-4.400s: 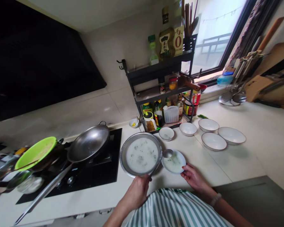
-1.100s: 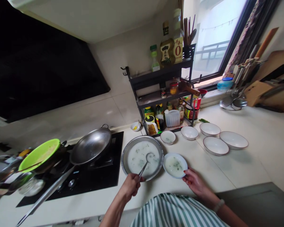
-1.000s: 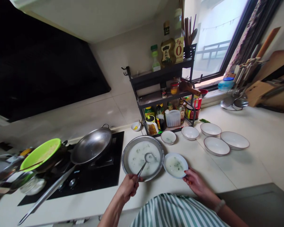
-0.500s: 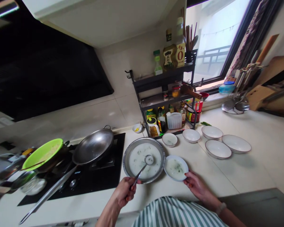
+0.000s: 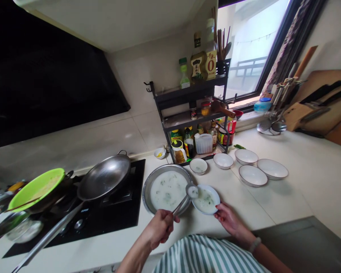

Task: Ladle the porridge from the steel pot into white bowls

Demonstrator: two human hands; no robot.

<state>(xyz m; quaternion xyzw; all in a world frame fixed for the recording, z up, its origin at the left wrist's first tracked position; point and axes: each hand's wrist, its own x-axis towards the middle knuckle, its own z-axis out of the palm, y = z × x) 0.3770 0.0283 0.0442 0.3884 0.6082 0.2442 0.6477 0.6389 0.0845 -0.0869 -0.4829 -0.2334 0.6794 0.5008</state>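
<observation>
My left hand (image 5: 160, 229) is wrapped round the handle of a metal ladle (image 5: 192, 191). The ladle's bowl, with whitish liquid in it, hangs over the gap between a large metal basin (image 5: 146, 197) and a white bowl (image 5: 219, 201). Pale soup with green bits (image 5: 167, 189) fills much of the basin, and similar soup lies in the white bowl. My right hand (image 5: 229, 218) grips that bowl by its right rim, thumb on the edge, fingers partly hidden beneath.
Behind the basin stand two small bowls (image 5: 198, 166), with several more white bowls (image 5: 252, 176) to the right. A wok (image 5: 105, 178) sits on the black stove (image 5: 119, 212) beside a green basin (image 5: 42, 185). A condiment rack (image 5: 193, 117) is against the wall.
My left hand has moved the ladle right, from over the basin to the near rim of the white bowl. My right hand still holds that bowl. The view has shifted slightly.
</observation>
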